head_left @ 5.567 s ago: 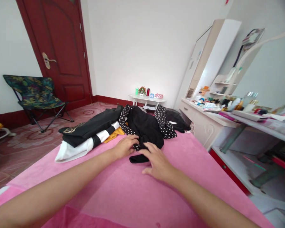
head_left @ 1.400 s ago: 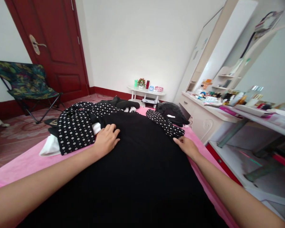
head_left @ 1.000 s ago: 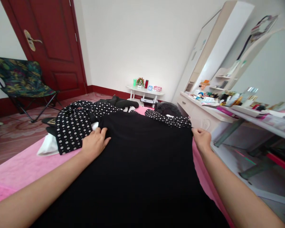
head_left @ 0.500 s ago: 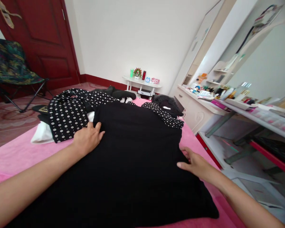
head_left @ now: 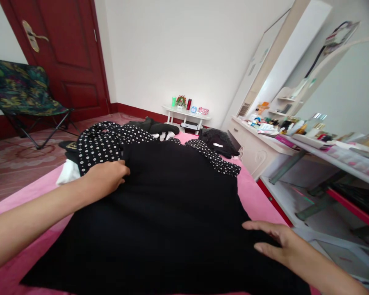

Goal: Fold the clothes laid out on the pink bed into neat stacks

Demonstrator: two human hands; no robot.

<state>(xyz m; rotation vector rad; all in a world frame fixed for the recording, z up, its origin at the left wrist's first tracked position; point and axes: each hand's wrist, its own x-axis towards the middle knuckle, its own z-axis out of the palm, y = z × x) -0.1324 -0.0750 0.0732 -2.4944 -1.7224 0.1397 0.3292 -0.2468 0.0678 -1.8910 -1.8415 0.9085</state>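
And here's the big black cloth garment with white-dotted sleeves [head_left: 172, 205], spread across the pink plush bed cover [head_left: 258, 196], which carries its weight and lets the body lie broad. The left hand [head_left: 109, 178] curls at its left edge, well placed to anchor it; fingertips tuck from view, so I can't tell whether they pinch cloth. The right hand [head_left: 276, 241], thumb and fingers spread apart, grips nothing, poised over the opposite edge as if to smooth it.

bare left hand [head_left: 106, 176], bare right hand [head_left: 281, 241], slim uncovered wrists [head_left: 80, 191], bare forearms [head_left: 33, 221]
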